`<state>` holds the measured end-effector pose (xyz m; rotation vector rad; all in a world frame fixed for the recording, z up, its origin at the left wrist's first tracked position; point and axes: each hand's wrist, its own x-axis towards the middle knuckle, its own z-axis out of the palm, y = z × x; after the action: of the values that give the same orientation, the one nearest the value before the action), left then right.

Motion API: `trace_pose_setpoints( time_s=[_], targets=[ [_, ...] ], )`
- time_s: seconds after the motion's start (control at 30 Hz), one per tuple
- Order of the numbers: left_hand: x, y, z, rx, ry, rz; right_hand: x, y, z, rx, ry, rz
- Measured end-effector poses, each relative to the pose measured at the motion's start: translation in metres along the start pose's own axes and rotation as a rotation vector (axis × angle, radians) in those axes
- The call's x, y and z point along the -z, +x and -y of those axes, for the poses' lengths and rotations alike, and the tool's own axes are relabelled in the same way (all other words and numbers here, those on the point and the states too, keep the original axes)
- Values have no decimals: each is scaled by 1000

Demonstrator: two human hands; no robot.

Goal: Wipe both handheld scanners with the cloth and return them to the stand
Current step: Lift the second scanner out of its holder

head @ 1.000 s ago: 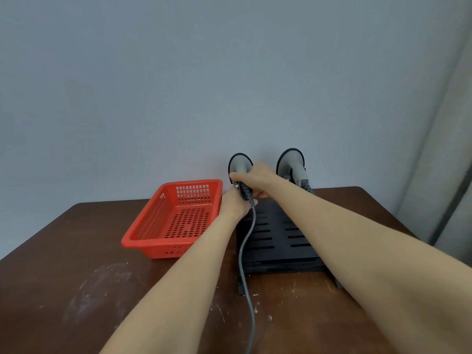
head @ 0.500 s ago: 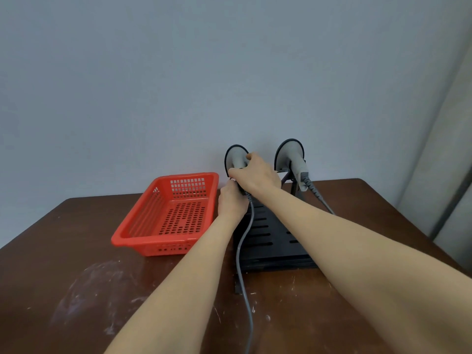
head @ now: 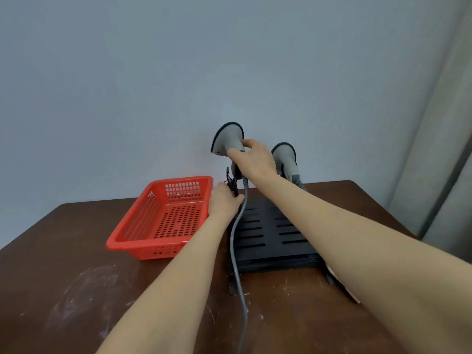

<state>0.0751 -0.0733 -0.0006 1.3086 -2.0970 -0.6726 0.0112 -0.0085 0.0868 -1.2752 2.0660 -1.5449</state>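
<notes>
Brown table (head: 51, 290) is showing pale scuffs over its near part; both bare forearms are reaching forward across it. Grey cable (head: 236, 251) is running from the near edge up over the left side of the black slotted stand (head: 275, 241) to the handle of the left scanner (head: 228, 137); the stand is sitting right of centre, its plate sloping up toward the wall. Red basket (head: 122, 247) is sitting just beside the stand, on its left. Left hand (head: 223, 204) is curling its fingers round the stand's left upright, with the thumb lying against the cable. Right hand (head: 254, 159) is gripping the left scanner by the neck, fingers and thumb wrapping it just under the flared head; that head is tilting left and sitting higher than the head of the right scanner (head: 286, 155); cannot tell whether the handle's foot is touching its cradle. Right scanner is resting upright at the stand's far right, partly behind the right wrist. Grey wall (head: 178, 72) is standing close behind; pale curtain (head: 439, 149) is hanging at far right.
</notes>
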Motion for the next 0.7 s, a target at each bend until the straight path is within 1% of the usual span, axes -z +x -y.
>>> trace_pose_setpoints(
  time_s=[0.07,0.17,0.27,0.33,0.4,0.5,0.53,0.63,0.7],
  targets=[
    [6,-1,-2,17,35,46,11,-3,0,-2,104,35],
    [17,-5,-12,0,103,94,31,-12,1,18,197,65],
    [35,-11,-23,-65,170,3,49,-24,-1,10,254,84],
    [47,-15,-31,-77,135,-42,60,-30,-4,6,296,101],
    [56,-23,-39,-46,-2,-28,72,-39,-7,-15,356,104],
    [62,-45,-51,41,-405,61,89,-56,-11,-41,480,116],
    [63,-52,-53,64,-502,92,94,-63,-13,-47,499,123],
    [67,-74,-63,43,-624,111,109,-85,-23,-40,499,151],
    [70,-87,-69,67,-712,143,117,-99,-30,-19,495,170]
  ],
)
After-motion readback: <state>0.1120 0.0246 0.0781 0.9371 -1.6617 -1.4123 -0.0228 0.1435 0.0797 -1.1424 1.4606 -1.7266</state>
